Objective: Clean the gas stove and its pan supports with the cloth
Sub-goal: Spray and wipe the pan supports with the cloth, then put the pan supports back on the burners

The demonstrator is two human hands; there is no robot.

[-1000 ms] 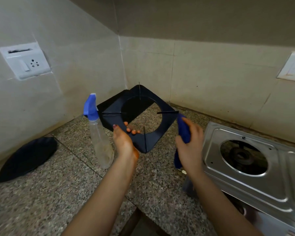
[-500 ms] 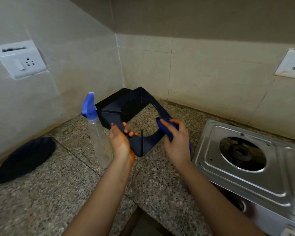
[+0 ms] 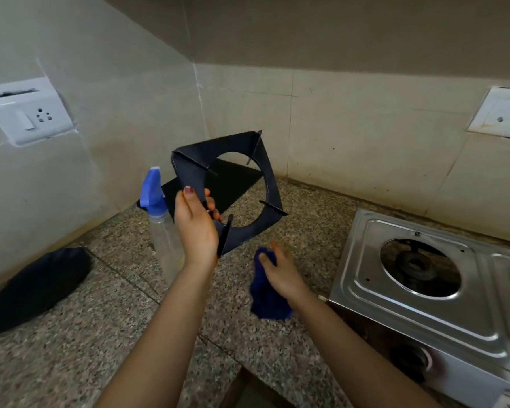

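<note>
**Black pan support (image 3: 189, 169): wiping step in hand, cloth currently off it.**
The left hand (image 3: 196, 228) is gripping its lower-left edge, holding it tilted above the granite counter (image 3: 100, 334). The right hand (image 3: 280, 272) is clutching the bunched blue cloth (image 3: 265, 298) lower down, apart from the support. A second pan support (image 3: 233, 184) is lying flat behind, a spray bottle (image 3: 162, 240) is standing beside the left wrist, and the gas stove (image 3: 424, 313) is sitting to the right. Judged next: bringing the cloth up onto frame and prongs, with the left hand bracing.

You had 2 hands in frame, left hand (image 3: 196, 231) and right hand (image 3: 280, 272). Also 1 pan support (image 3: 189, 169), 1 flat black piece (image 3: 230, 184), 1 cloth (image 3: 265, 298), 1 spray bottle (image 3: 162, 240), 1 stove (image 3: 424, 313), 2 wall sockets (image 3: 27, 113) (image 3: 501, 114), 1 dark oval item (image 3: 36, 290).
</note>
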